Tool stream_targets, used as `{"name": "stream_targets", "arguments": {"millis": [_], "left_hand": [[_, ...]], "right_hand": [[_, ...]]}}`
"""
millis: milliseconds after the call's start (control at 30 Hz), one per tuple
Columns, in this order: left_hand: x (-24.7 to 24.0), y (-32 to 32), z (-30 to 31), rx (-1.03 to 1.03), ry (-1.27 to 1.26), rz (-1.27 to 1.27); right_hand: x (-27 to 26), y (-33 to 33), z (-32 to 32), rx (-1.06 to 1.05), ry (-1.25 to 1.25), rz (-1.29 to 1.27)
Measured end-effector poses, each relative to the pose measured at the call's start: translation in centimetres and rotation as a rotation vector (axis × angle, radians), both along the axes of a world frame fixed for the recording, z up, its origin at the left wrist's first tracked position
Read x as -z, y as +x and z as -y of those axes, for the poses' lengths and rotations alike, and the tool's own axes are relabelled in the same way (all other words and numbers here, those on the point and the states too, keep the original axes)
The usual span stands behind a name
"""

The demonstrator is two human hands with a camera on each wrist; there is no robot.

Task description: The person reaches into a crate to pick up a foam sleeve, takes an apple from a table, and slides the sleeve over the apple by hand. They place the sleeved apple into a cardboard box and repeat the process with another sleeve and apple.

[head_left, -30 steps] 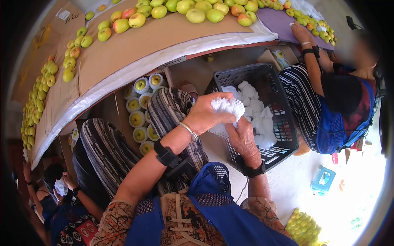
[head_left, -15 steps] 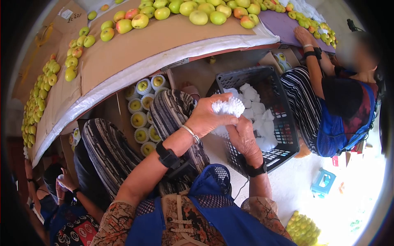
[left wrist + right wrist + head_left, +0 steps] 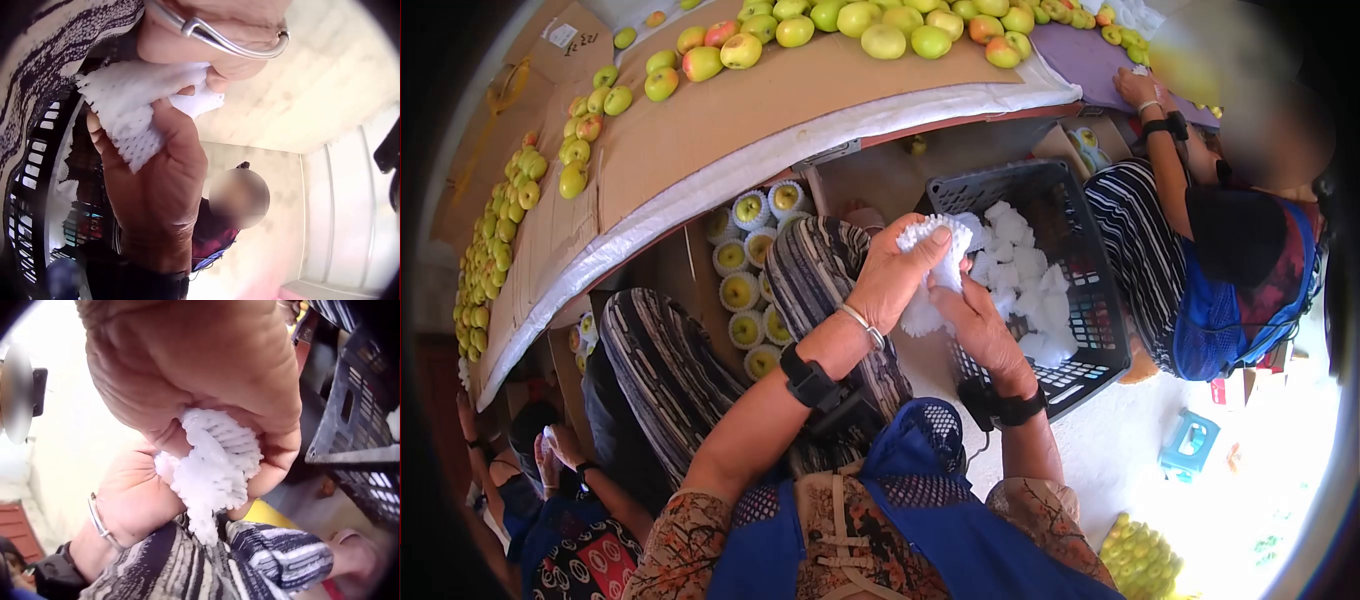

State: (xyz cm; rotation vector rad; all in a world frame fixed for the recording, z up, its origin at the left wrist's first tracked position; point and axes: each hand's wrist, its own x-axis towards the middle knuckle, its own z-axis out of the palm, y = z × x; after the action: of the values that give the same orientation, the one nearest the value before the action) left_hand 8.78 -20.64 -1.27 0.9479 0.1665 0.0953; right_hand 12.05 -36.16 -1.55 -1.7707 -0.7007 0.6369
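Note:
In front of my knees, both hands hold white foam fruit nets [image 3: 925, 312]. My left hand [image 3: 892, 278], with a silver bangle at the wrist, grips the upper part with its thumb across the foam. The right hand [image 3: 978, 325] pinches the lower part between thumb and fingers. Seen from the left wrist, the netting [image 3: 128, 109] spreads out with a ragged edge between the two hands. In the right wrist view crumpled foam [image 3: 215, 462] sits inside the curled fingers of the right hand [image 3: 200, 362]. I cannot tell whether the hands hold one net or several.
A black plastic crate [image 3: 1090, 290] with white foam nets [image 3: 1025, 275] stands to the right. Netted apples [image 3: 740, 290] fill a box under the cardboard-covered table [image 3: 800, 90], where loose apples [image 3: 885, 40] lie. Another person [image 3: 1250, 240] sits at right, near a teal stool [image 3: 1188, 445].
The left thumb has moved up across the foam. The right hand has shifted slightly left and down the netting, and the foam now hangs longer between the hands.

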Motion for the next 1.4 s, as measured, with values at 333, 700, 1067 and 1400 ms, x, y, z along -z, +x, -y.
{"name": "stream_targets", "arguments": {"millis": [333,700,1067,1400], "left_hand": [[-0.1,0.1,-0.2,0.13,0.018,-0.055],[0.7,-0.1,-0.5,0.033,0.01,-0.146],[0.4,0.0,-0.8,0.321,0.075,-0.27],[0.7,-0.8,1.2,0.094,0.666,-0.038]], "right_hand": [[-0.3,0.3,1.3,-0.002,0.03,-0.46],[3.5,-0.3,-0.8,0.015,-0.14,0.408],[2.6,-2.0,1.4,-0.086,0.211,-0.432],[6.4,-2.6,1.3,-0.049,-0.002,0.021]]}}
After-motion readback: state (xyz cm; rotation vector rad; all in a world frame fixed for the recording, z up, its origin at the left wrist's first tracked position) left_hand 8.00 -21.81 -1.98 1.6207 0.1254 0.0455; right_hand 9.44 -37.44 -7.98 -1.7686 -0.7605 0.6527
